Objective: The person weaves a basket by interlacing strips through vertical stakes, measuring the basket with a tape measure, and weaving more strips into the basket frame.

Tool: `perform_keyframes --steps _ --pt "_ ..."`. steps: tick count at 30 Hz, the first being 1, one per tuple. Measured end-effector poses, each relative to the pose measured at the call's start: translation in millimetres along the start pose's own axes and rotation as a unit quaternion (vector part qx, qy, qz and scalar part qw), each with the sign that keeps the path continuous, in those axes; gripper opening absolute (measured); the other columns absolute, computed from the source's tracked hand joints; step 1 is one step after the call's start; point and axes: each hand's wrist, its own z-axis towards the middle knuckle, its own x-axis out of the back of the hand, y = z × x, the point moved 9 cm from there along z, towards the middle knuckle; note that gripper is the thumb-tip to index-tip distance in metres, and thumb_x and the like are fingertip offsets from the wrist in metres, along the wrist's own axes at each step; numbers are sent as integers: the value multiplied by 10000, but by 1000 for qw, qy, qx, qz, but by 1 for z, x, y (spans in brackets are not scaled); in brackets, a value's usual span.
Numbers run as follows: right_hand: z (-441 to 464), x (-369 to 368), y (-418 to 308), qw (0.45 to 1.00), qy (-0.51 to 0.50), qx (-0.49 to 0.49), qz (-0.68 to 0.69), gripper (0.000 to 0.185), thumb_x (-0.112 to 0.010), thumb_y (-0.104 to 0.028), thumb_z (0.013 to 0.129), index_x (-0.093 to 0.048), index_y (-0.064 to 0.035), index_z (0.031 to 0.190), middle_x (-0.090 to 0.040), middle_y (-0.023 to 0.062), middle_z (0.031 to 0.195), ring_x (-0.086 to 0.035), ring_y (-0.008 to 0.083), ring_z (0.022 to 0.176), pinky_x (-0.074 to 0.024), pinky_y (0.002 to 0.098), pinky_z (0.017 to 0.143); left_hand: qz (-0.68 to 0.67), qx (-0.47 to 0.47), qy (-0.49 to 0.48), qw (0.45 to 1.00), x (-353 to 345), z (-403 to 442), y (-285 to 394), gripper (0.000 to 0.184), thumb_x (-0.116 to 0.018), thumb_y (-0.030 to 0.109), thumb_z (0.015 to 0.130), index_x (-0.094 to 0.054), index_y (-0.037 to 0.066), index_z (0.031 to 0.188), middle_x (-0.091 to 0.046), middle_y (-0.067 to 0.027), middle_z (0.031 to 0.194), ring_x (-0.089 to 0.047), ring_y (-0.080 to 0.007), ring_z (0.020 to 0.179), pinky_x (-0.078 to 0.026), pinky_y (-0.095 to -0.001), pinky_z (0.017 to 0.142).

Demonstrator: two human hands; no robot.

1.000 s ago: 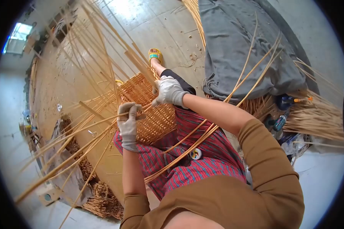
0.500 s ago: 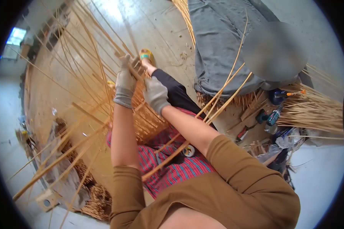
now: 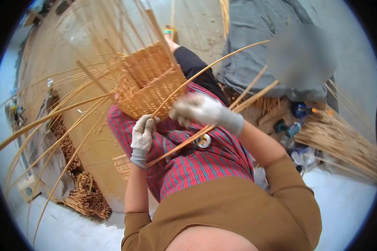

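A partly woven wicker basket (image 3: 148, 94) rests tilted over my lap, with long loose canes and flat stakes standing out from its far and left sides. My gloved left hand (image 3: 143, 136) is closed on the end of a long thin cane (image 3: 213, 63), just below the basket's lower edge. That cane arches up and to the right across the basket's front. To the right, my gloved right hand (image 3: 197, 111) is blurred by motion beside the basket, and its fingers cannot be made out. More canes (image 3: 251, 99) lie across my lap, under the right forearm.
Grey cloth (image 3: 247, 54) covers a pile at the upper right. Bundled canes (image 3: 339, 138), a power drill (image 3: 291, 127) and a blue bottle lie on the right. Brown bundles (image 3: 88, 194) stand at the lower left, near a small woven piece (image 3: 122, 165).
Both hands have come down from the basket's upper part. My left hand now pinches a cane end at the lower edge, and my right hand has moved right. The basket shows more fully.
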Motion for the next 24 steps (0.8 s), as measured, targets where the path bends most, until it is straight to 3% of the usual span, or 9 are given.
perform_keyframes --steps 2,7,11,13,15,17,20,23,24 --pt "-13 4 13 997 55 -47 32 403 -539 -288 1017 -506 -44 1337 -657 102 1084 -666 152 895 -549 264 696 36 -118 -25 992 -3 9 33 106 -600 109 959 -676 36 975 -653 -42 823 -584 -124 713 -472 -271 654" --pt "-15 59 -35 913 242 278 173 120 -591 -78 978 -563 -57 1093 -667 67 969 -663 143 866 -580 279 746 391 -305 21 868 7 25 99 146 -736 60 780 -681 90 911 -665 -101 834 -643 -286 769 -507 -360 704" --pt "2 119 -43 863 363 306 169 101 -645 -64 941 -598 -38 1026 -691 78 891 -690 156 792 -600 266 713 181 -166 270 931 80 63 52 261 -722 87 844 -666 93 1099 -703 -92 1024 -682 -251 943 -533 -341 833" --pt "14 123 -37 866 340 319 179 108 -647 -62 939 -592 -36 1028 -689 82 905 -688 154 805 -600 255 692 243 -41 198 949 56 70 38 600 -663 106 907 -413 112 1453 -625 -131 1299 -640 -239 1137 -507 -311 938" --pt "17 119 -36 858 351 328 184 111 -649 -67 939 -586 -45 1027 -684 81 918 -686 155 814 -602 256 686 203 -76 220 951 44 74 18 667 -635 24 906 -346 106 1501 -589 -162 1346 -606 -205 1183 -474 -296 987" --pt "39 125 -8 891 338 244 180 99 -643 -73 943 -585 -68 1023 -676 75 912 -689 173 830 -611 278 688 263 -87 236 931 41 74 20 668 -596 4 924 -314 124 1518 -570 -170 1368 -657 -209 1053 -531 -290 881" --pt "59 131 8 889 305 247 236 109 -640 -125 951 -585 -80 1033 -690 82 947 -690 187 847 -611 288 689 -25 -15 222 975 39 79 2 588 -509 -34 963 -346 124 1506 -558 -139 1369 -616 -104 786 -525 -238 581" --pt "70 129 7 907 271 220 237 119 -646 -133 947 -585 -75 1032 -692 84 944 -690 187 844 -611 287 692 2 -25 282 959 52 76 12 537 -525 -14 962 -395 106 1469 -615 -144 1242 -613 -131 682 -523 -272 589" --pt "72 132 7 905 276 224 233 119 -646 -134 947 -585 -75 1031 -692 84 945 -689 184 844 -611 289 698 177 -212 340 899 55 74 43 450 -545 54 977 -442 79 1414 -622 -122 1130 -620 -138 632 -519 -268 560"
